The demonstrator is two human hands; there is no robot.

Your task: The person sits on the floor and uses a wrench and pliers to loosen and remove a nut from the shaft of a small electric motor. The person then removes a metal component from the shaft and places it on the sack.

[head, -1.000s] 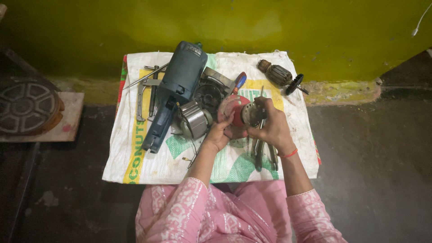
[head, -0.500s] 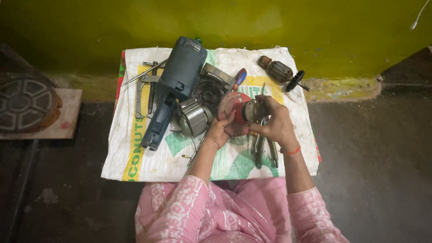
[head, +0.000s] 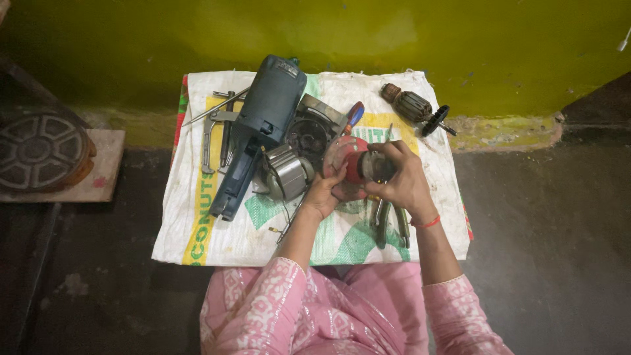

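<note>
Red gear housing (head: 348, 160) lies crosswise between left hand (head: 323, 195) and right hand (head: 402, 181).

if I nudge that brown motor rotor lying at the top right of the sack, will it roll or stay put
The rotor is cylindrical and lies on its side, so it would probably roll. The black fan on its shaft may make it curve. The woven sack looks rough, likely slowing it.

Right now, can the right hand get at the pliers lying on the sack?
Probably yes. The pliers lie uncovered on the sack, just under the right hand. But that hand, together with the left hand, has its grip on the red part, so it would have to let go.
</note>
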